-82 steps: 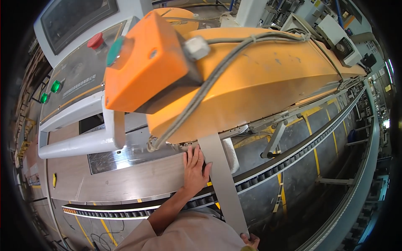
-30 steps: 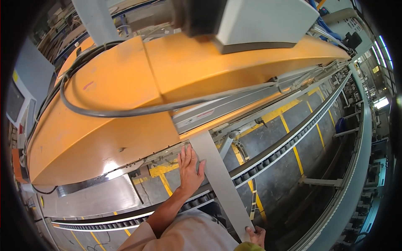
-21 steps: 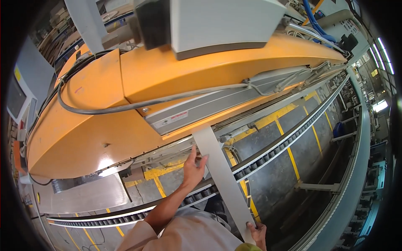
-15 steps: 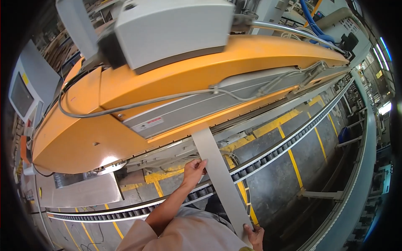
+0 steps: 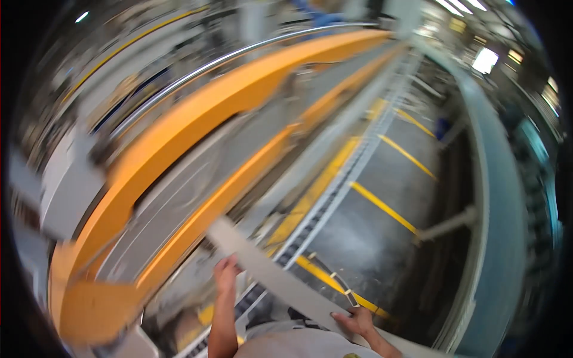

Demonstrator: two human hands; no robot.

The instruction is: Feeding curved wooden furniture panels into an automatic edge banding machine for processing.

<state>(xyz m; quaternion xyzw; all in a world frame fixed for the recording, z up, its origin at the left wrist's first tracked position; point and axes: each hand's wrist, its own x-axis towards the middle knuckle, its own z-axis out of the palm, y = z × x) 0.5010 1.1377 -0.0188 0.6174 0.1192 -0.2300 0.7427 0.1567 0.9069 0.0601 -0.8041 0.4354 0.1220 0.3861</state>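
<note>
A long, narrow light-grey board (image 5: 265, 271) runs from the edge of the orange machine (image 5: 221, 101) down past my body on the right. At its left edge, close to the machine, my left hand (image 5: 226, 273) is closed, with curled fingers against the board's side; motion blurs the details. My right hand (image 5: 358, 322) grips the board nearer to me, its thumb lying on the top face and its other fingers partly hidden. The far end of the board meets the machine's lower edge.
A roller conveyor rail (image 5: 334, 200) passes beneath the board and runs away to the far right. Yellow lines (image 5: 385, 206) mark the grey floor. A long pale green-grey beam (image 5: 498, 203) curves along the right side. A grey machine housing (image 5: 74, 185) stands at the left.
My view has swung to the right, so the machine and rail now slant steeply. Both hands stay at the board, which now lies more slanted across the view.
</note>
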